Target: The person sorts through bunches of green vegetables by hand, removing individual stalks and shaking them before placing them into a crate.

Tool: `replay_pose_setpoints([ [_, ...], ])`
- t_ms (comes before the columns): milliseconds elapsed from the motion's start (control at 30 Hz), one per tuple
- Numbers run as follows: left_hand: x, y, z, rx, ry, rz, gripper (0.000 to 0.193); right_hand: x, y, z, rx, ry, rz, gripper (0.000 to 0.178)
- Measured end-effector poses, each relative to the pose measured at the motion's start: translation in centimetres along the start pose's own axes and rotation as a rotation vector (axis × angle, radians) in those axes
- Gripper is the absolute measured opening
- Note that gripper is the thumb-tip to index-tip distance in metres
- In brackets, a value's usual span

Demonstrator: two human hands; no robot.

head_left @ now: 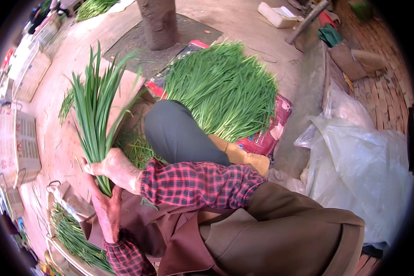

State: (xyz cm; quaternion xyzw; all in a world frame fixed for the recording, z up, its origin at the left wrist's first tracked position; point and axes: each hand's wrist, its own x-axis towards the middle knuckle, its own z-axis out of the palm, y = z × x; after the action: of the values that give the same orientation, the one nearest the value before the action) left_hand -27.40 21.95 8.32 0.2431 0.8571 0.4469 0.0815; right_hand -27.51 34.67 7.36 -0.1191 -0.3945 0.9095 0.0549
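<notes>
A bunch of long flat green chives (96, 106) stands nearly upright at the left, its leaf tips pointing away from me. My right hand (119, 171) reaches across from the right and is closed around the lower stems. Just below it, my left hand (106, 207) grips the bottom ends, its fingers wrapped along the left side and partly hidden. Both forearms wear red and black checked sleeves. Beyond my bent knee lies a large heap of chives (221, 87) on a red and printed sack (278, 122).
A basket (55, 244) of green stalks stands at the lower left. White plastic crates (16, 140) line the left side. A round post (158, 23) rises behind the heap. Clear plastic sheeting (354, 165) lies at the right beside a low concrete ledge (303, 99). Trimmings (140, 149) lie by my knee.
</notes>
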Motion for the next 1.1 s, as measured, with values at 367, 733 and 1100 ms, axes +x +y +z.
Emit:
replay_pose_setpoints([
  [367, 2.6, 4.0, -1.8, -0.248, 0.109, -0.044, 0.069, 2.3, -17.6, -17.3, 0.07, 0.341, -0.468, 0.016],
  [733, -3.4, -4.2, -1.2, -0.231, 0.111, -0.437, 0.067, -2.8, -2.4, -48.8, -0.635, 1.354, 0.338, 0.061],
  [1100, -3.8, -4.6, 0.2, -0.256, -0.009, -0.487, 0.065, -7.4, 2.6, -49.6, -1.102, 1.076, 0.095, 0.028],
])
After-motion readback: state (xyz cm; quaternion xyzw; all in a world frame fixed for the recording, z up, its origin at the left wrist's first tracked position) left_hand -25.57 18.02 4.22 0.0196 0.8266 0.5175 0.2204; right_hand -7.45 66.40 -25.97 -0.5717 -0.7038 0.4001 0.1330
